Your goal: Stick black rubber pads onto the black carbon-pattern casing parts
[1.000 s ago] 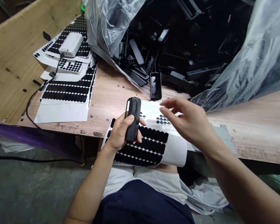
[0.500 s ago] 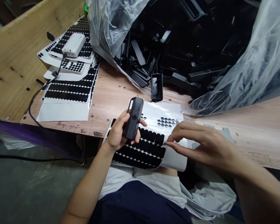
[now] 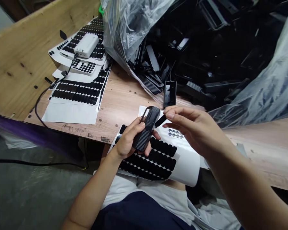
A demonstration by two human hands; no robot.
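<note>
My left hand (image 3: 128, 140) grips a black plastic housing (image 3: 147, 128) with a carbon-weave texture, held tilted above a white sheet of black oval pads (image 3: 156, 156) that hangs over the table edge. My right hand (image 3: 194, 131) pinches one black oval pad (image 3: 160, 120) between thumb and forefinger, right beside the top of the housing. A group of small black dots (image 3: 175, 133) sits on the same sheet, under my right hand.
A clear plastic bag (image 3: 206, 48) full of black plastic parts fills the back of the wooden table (image 3: 120, 95). One open black part (image 3: 170, 92) stands at its mouth. More pad sheets (image 3: 76, 92), a white power bank (image 3: 86, 45) and a black cable (image 3: 42, 99) lie at the left.
My right hand went down to the sheet, picked off an oval pad, and lifted it up beside the housing. The left hand kept holding the housing.
</note>
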